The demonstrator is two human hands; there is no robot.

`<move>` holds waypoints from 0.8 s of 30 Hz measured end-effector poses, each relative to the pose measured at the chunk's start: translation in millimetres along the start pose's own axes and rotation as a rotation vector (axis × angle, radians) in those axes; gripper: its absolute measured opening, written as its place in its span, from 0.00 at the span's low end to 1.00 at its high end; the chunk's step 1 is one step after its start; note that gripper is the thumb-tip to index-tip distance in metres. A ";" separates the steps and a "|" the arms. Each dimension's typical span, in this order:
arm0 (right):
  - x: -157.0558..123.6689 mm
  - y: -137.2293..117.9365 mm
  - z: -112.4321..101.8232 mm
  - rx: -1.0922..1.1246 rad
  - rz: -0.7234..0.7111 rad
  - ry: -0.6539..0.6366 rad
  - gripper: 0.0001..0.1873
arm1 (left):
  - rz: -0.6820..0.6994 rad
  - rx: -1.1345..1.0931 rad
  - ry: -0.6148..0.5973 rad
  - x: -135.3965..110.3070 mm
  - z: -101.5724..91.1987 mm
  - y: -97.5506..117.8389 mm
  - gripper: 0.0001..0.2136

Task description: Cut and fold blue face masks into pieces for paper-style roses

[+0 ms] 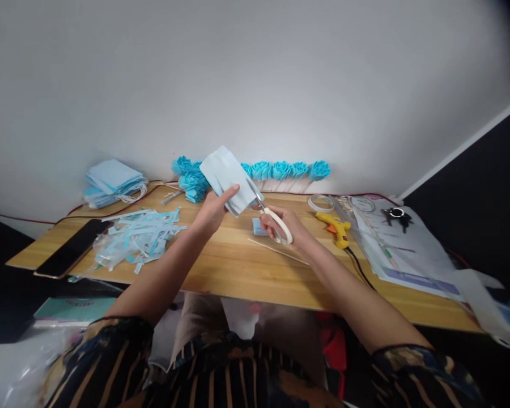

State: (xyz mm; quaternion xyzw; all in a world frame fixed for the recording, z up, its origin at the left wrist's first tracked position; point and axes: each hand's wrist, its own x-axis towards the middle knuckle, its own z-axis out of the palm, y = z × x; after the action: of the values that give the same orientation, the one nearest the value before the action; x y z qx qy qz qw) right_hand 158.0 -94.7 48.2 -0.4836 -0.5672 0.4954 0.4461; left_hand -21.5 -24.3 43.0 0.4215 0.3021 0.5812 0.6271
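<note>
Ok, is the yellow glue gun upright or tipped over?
Tipped: the glue gun lies on the table, its broad side facing up.

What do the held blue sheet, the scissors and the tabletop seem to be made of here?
Blue sheet: probably thin nonwoven fabric or paper, matte, judging by its soft creases.
Scissors: smooth white handles, likely plastic; grey blades, likely metal from their colour.
Tabletop: wood or wood-effect laminate with a slight sheen; the grain shows.

soft light falls on the wall, with stretched, blurry outer edges.
</note>
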 end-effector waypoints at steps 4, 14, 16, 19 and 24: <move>-4.3 6.3 -4.1 -0.041 -0.001 0.005 0.21 | -0.049 0.042 -0.038 -1.1 7.1 -4.4 0.21; 4.1 21.3 -17.6 -0.075 -0.052 -0.123 0.28 | -0.107 0.115 -0.129 4.5 4.9 -18.0 0.19; 8.3 23.1 -18.3 -0.079 -0.060 -0.144 0.28 | -0.101 0.130 -0.104 8.0 2.7 -21.1 0.20; 13.5 23.1 -19.6 -0.089 -0.062 -0.179 0.29 | -0.093 0.158 -0.063 13.9 0.0 -24.4 0.21; 16.3 23.8 -20.1 -0.140 -0.057 -0.185 0.29 | -0.098 0.157 -0.033 14.6 -2.3 -27.6 0.21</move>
State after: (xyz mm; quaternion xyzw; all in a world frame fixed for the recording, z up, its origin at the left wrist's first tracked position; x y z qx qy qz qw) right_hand 178.1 -75.0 27.2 -0.4493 -0.6528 0.4842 0.3708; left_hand -8.3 -8.6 19.3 0.4636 0.3567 0.5172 0.6248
